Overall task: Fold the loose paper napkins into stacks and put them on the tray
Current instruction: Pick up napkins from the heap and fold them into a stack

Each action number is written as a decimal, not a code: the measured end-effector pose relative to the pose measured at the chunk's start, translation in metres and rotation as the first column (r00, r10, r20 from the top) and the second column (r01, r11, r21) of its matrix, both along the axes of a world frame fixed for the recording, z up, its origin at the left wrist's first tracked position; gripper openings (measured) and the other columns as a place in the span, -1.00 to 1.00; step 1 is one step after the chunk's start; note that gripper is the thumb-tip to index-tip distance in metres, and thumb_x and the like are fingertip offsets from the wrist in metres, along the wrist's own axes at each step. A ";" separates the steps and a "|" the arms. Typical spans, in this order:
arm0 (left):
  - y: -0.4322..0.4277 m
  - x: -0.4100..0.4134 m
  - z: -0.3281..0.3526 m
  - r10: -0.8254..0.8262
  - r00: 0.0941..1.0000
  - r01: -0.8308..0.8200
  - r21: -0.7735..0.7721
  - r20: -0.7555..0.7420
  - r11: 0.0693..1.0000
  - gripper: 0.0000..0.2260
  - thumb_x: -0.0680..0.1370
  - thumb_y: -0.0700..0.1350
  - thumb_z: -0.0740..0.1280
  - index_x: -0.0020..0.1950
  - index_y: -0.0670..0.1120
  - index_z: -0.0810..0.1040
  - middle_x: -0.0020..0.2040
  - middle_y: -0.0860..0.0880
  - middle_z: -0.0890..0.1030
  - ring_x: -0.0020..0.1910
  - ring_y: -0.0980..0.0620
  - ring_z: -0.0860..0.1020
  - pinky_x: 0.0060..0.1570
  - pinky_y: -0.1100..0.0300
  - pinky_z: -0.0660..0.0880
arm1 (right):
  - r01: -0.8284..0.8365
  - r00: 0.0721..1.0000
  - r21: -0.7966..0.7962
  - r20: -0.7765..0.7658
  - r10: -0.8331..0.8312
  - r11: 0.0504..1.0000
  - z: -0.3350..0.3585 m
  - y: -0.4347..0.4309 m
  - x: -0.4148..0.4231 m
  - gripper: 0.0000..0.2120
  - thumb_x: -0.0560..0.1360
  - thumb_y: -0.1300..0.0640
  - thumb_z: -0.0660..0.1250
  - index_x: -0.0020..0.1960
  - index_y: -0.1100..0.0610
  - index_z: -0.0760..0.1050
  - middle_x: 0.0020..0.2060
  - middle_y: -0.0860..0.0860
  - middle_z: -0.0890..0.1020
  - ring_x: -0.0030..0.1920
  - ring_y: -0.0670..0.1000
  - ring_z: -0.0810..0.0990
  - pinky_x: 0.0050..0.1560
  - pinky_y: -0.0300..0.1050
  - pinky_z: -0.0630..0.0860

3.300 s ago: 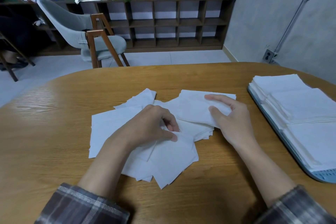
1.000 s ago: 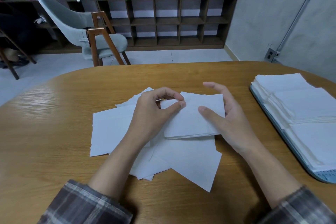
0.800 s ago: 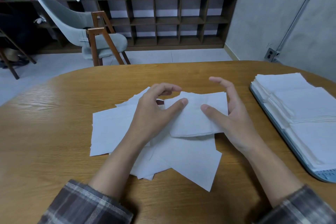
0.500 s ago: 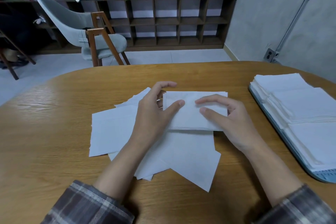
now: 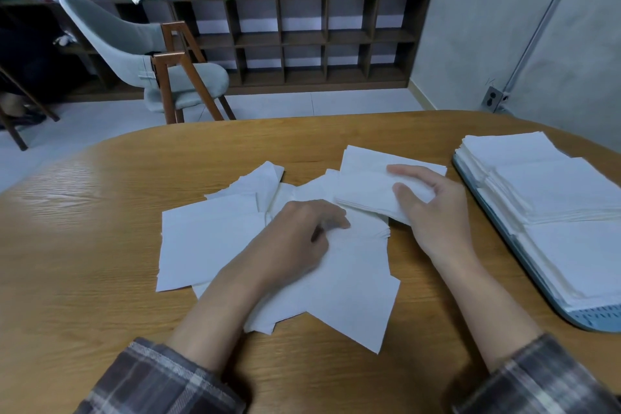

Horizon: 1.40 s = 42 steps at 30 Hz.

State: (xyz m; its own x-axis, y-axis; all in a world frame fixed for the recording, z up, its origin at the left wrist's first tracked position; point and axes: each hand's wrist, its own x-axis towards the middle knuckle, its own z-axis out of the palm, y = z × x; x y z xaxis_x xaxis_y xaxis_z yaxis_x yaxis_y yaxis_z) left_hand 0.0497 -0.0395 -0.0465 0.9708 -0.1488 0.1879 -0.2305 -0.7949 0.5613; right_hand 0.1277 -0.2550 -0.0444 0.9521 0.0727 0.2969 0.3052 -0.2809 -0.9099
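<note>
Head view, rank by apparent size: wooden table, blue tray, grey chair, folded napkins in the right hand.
1. Oval wooden table.
2. Blue plastic tray and grey padded chair: alike, unranked.
3. Folded white napkin bundle.

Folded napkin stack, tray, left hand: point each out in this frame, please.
folded napkin stack (image 5: 364, 183): head view, on its bare top sheet.
tray (image 5: 596, 319): head view, on its uncovered perforated near end.
left hand (image 5: 295, 239): head view, on the back of the hand.

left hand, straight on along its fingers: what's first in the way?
Likely the folded stack in the right hand, just beyond the fingertips of the left hand. Depth unclear: the stack may sit above the loose napkins it pinches.
</note>
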 end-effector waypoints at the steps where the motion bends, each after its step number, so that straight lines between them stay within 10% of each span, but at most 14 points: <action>1: 0.003 0.000 0.002 -0.017 0.999 0.017 0.007 -0.032 1.000 -0.59 0.57 -0.36 0.32 0.28 0.05 0.69 0.36 0.20 0.61 0.12 0.28 0.56 0.15 0.40 0.48 | -0.002 1.000 -0.001 -0.004 0.002 1.000 0.000 0.000 0.000 -0.71 0.61 0.27 0.37 0.14 -0.07 0.73 0.14 -0.27 0.71 0.27 -0.30 0.56 0.13 -0.60 0.34; 8: 0.012 0.004 0.001 0.023 0.999 -0.023 0.002 0.037 1.000 -0.83 0.56 -0.27 0.50 0.10 -0.06 0.77 0.17 0.08 0.73 0.08 0.13 0.67 0.12 0.14 0.59 | -0.013 1.000 -0.007 -0.014 0.013 1.000 0.003 0.001 -0.003 -0.71 0.62 0.26 0.37 0.15 -0.07 0.73 0.14 -0.28 0.69 0.28 -0.31 0.54 0.13 -0.63 0.32; 25: 0.004 -0.006 0.019 0.180 0.947 -0.097 -0.300 0.265 0.949 -0.91 0.56 -0.25 0.50 0.00 -0.09 0.77 -0.10 0.14 0.75 -0.07 0.18 0.68 -0.04 0.26 0.59 | 0.000 1.000 -0.002 -0.022 0.000 1.000 0.005 0.002 -0.005 -0.70 0.62 0.28 0.36 0.15 -0.07 0.73 0.13 -0.34 0.66 0.17 -0.44 0.52 0.06 -0.62 0.34; 42: 0.015 -0.014 0.038 -0.097 0.973 -0.018 -0.491 -0.208 0.871 -0.91 0.59 -0.26 0.49 0.05 -0.16 0.78 -0.13 -0.21 0.74 -0.14 -0.09 0.69 0.05 0.04 0.65 | -0.034 0.999 0.035 -0.028 0.035 0.999 0.008 0.003 -0.009 -0.70 0.61 0.25 0.37 0.13 -0.12 0.73 0.18 -0.25 0.69 0.28 -0.28 0.54 0.05 -0.61 0.36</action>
State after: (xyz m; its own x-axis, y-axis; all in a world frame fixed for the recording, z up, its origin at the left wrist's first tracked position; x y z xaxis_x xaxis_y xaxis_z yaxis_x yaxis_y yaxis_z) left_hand 0.0356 -0.0243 -0.0081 0.9907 -0.1328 0.0303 -0.0815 -0.3992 0.9132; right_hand 0.1189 -0.2515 -0.0365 0.9572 0.0961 0.2728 0.2883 -0.2392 -0.9272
